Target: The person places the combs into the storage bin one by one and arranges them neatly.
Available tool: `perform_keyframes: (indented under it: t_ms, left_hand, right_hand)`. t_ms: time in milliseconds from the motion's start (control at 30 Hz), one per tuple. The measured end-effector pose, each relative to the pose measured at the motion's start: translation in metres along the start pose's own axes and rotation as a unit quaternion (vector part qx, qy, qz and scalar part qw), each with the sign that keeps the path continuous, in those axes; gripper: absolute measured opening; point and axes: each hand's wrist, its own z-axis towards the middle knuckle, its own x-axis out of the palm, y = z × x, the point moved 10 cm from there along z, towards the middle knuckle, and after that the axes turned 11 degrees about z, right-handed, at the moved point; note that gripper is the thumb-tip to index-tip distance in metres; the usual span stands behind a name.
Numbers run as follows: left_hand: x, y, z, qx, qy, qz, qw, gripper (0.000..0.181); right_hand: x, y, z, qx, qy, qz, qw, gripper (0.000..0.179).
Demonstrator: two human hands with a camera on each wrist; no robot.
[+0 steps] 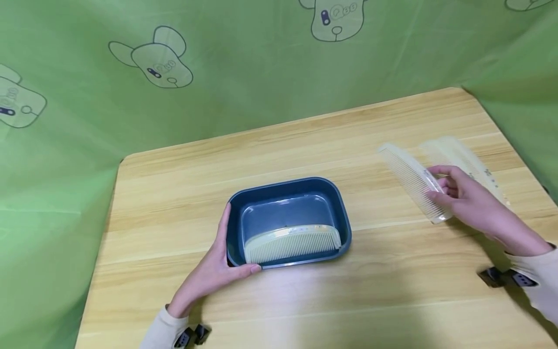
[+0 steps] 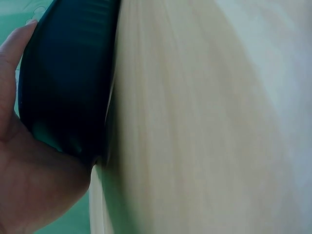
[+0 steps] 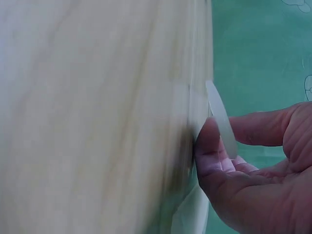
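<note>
A dark blue plastic box [image 1: 283,182] stands on the table with a pale, translucent comb [image 1: 289,242] lying in it along the near wall. My left hand [image 1: 220,261] holds the box at its near left corner, thumb on the near rim and fingers along the left wall; the left wrist view shows this hand [image 2: 34,175] against the box's dark outer wall [image 2: 68,73]. At the right, my right hand [image 1: 468,196] pinches a second comb [image 1: 411,179] between thumb and fingers. Seen edge-on in the right wrist view, that comb [image 3: 222,119] sticks up from the fingers.
More pale combs [image 1: 462,157] lie overlapping on the table behind my right hand, which partly covers them. The wooden table [image 1: 174,194] has rounded far corners. A green curtain [image 1: 244,72] with printed animal heads hangs behind it and at both sides.
</note>
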Motion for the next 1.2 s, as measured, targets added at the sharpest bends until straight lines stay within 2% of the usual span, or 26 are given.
perform_keyframes:
  t_ms: [233,500,733,900,1133,1200]
  left_hand:
    - [0.000,-0.001,-0.001,0.003,0.000,-0.004,1.0000,0.144]
    - [-0.001,-0.001,-0.001,0.003,0.003,-0.009,1.0000,0.144]
    - [-0.002,-0.002,0.000,0.005,0.002,-0.005,1.0000,0.144]
    - [-0.004,-0.003,0.000,0.002,0.002,-0.009,1.0000,0.144]
    - [-0.002,-0.003,0.000,-0.001,0.004,-0.017,0.9999,0.145]
    - [-0.001,-0.003,0.000,-0.002,0.004,-0.017,0.9998,0.145]
  right_hand:
    - [-0.002,-0.006,-0.002,-0.009,-0.002,0.055,0.9984,0.047]
    - [0.005,-0.003,-0.005,-0.004,0.011,0.107,0.9942,0.053]
    - [0.009,0.007,-0.004,-0.008,0.011,0.114,0.9934,0.051]
    - [0.017,0.016,-0.005,-0.027,0.037,0.130,0.9904,0.054]
    - [0.030,0.032,-0.007,-0.021,0.028,0.130,0.9909,0.050]
    - [0.034,0.037,-0.007,-0.030,0.037,0.132,0.9900,0.051]
